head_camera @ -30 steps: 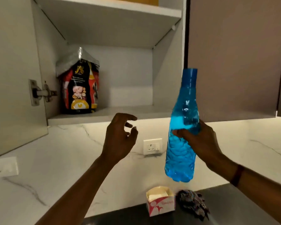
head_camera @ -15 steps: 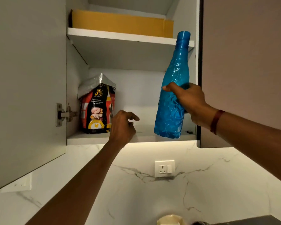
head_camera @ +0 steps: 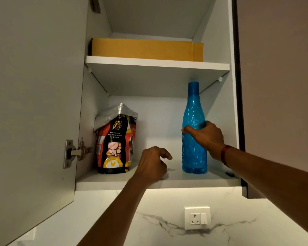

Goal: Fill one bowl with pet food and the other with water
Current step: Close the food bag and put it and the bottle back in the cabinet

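Head view looks up into an open wall cupboard at the centre of the frame. A blue bottle stands upright on the lower shelf, right of centre, with its cap on. The right hand wraps round the bottle's middle from the right side, thumb across the front; a red band sits on that wrist. The left hand is at the front edge of the same shelf, between the bottle and the pet food bag, fingers loosely curled and holding nothing; whether it rests on the shelf I cannot tell. The bag stands at the left of the shelf, its silver top folded over. A flat yellow box lies on the upper shelf. The cupboard door fills the left of the frame, its hinge showing. A wall socket sits on the marble wall at lower centre.
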